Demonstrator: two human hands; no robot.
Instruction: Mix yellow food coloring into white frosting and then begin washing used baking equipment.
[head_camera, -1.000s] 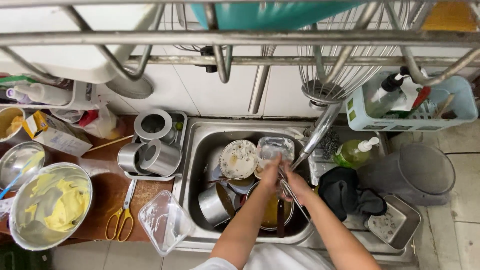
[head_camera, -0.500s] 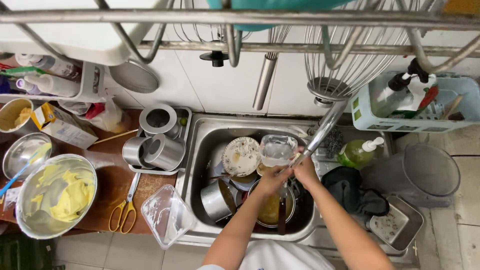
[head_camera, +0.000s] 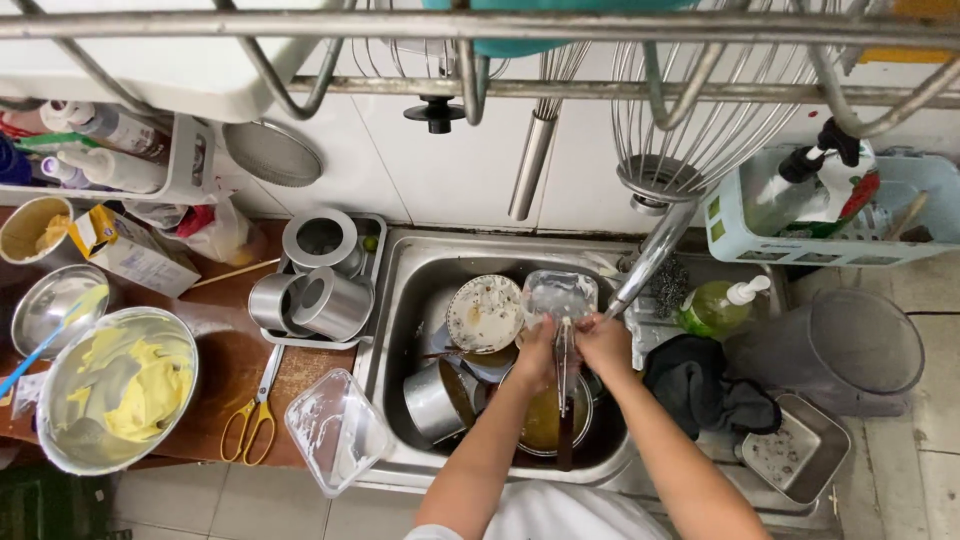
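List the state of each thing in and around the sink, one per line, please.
Long metal utensil: held upright between both hands.
Left hand: closed on the utensil.
Right hand: closed on the utensil.
Clear plastic tub: in the sink, smeared.
Round white plate: dirty.
Yellow-handled scissors: closed, lying flat.

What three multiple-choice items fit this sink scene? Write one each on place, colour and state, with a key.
1. Where do the yellow-handled scissors lie?
A. on the brown wooden counter
B. in the sink
C. in the basket

2. What colour is the liquid in the clear pump bottle?
A. red
B. green
C. blue

3. How is the clear rectangular plastic container held?
A. by both hands
B. by neither hand
C. by one hand

Key: 1 A, they lie beside the metal sink; 2 B, green shows through; 3 A, left hand and right hand grip its lower edge.
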